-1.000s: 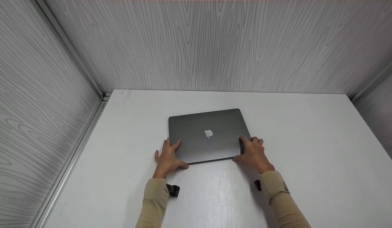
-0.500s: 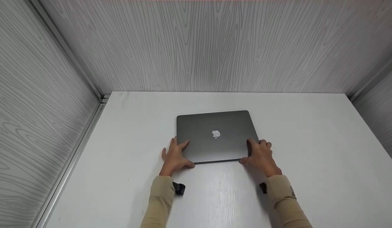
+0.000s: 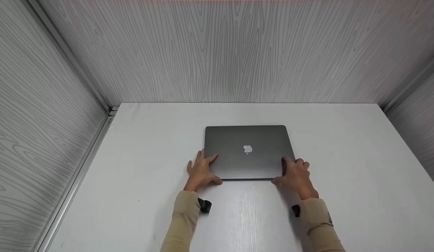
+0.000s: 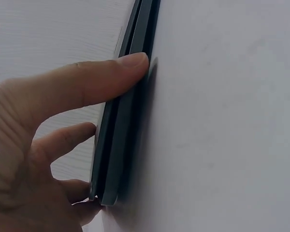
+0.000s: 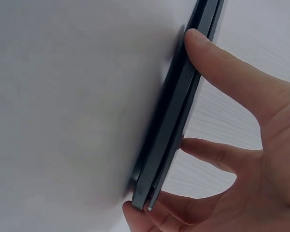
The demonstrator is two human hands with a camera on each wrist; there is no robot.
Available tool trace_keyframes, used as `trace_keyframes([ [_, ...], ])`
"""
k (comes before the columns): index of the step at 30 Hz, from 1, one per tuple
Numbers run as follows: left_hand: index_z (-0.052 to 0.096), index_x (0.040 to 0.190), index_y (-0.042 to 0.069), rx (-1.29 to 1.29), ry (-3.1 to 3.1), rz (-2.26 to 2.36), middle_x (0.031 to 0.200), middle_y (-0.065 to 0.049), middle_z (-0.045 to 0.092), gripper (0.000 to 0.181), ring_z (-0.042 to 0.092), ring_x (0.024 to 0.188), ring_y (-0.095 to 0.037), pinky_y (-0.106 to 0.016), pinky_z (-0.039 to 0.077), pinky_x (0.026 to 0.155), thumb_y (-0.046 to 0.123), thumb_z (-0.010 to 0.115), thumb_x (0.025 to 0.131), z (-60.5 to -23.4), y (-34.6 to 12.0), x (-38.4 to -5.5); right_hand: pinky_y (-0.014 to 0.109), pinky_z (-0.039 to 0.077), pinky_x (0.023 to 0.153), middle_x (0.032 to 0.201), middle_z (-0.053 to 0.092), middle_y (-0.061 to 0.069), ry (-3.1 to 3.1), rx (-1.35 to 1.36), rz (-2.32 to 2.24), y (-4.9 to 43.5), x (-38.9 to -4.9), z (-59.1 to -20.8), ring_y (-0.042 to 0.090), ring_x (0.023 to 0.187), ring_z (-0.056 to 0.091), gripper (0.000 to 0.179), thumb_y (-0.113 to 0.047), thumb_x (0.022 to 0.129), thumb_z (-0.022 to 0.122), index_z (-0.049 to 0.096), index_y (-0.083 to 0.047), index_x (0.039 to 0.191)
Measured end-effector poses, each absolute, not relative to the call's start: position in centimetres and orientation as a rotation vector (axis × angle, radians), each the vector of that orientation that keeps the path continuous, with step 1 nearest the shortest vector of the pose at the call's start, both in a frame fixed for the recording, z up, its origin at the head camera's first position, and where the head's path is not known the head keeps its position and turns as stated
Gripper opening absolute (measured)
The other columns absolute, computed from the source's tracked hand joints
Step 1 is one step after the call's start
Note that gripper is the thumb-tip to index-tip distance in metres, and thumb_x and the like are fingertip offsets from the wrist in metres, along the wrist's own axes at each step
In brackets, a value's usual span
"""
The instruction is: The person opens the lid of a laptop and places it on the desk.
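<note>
A closed grey laptop with a white apple logo lies flat on the white table, its near edge roughly parallel to the table's back edge. My left hand grips its near left corner: the thumb presses the front edge, the index finger touches the lid, and other fingers lie at the left side. At the near right corner, my right hand holds it in the same way. Both wrist views show the laptop's thin front edge between thumb and fingers, the right hand's thumb against it.
White table surface surrounds the laptop. A grey wood-grained panel rises behind the table, with another panel at the left and one at the right. Small black devices sit at both wrists.
The laptop has slid to the right and turned clockwise, from slanted to nearly square with the table. Both hands have moved right along with it, keeping their hold.
</note>
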State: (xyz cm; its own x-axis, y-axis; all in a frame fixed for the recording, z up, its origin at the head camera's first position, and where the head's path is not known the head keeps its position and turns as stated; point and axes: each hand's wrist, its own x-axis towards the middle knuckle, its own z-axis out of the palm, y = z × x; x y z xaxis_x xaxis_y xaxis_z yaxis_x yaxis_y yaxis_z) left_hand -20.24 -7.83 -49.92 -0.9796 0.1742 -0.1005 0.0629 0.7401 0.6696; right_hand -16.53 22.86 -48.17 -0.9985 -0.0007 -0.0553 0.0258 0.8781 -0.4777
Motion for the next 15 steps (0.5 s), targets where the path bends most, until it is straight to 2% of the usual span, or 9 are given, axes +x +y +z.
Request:
trace_keyframes([
  [8,0.052,0.150,0.011,0.288,2.776,0.901,0.162,-0.030,0.021,0.089,0.015,0.152,-0.041,-0.065,0.011,0.117,0.024,0.093,0.072,-49.54,-8.34,-19.81,0.067,0.048,0.083,0.120,0.042,0.047,2.985,-0.023,-0.702,22.76,-16.52,-47.95,0.057,0.111,0.042,0.082,-0.021,0.076,0.090,0.048,0.012,0.137],
  [15,0.051,0.150,0.009,0.348,2.821,0.839,0.159,-0.032,0.027,0.085,0.021,0.149,-0.044,-0.065,0.018,0.116,0.030,0.090,0.077,-49.48,-8.43,-19.33,0.066,0.050,0.081,0.115,0.042,0.046,2.975,-0.041,-0.698,22.88,-16.72,-47.72,0.056,0.108,0.042,0.079,-0.020,0.075,0.090,0.048,0.013,0.134],
])
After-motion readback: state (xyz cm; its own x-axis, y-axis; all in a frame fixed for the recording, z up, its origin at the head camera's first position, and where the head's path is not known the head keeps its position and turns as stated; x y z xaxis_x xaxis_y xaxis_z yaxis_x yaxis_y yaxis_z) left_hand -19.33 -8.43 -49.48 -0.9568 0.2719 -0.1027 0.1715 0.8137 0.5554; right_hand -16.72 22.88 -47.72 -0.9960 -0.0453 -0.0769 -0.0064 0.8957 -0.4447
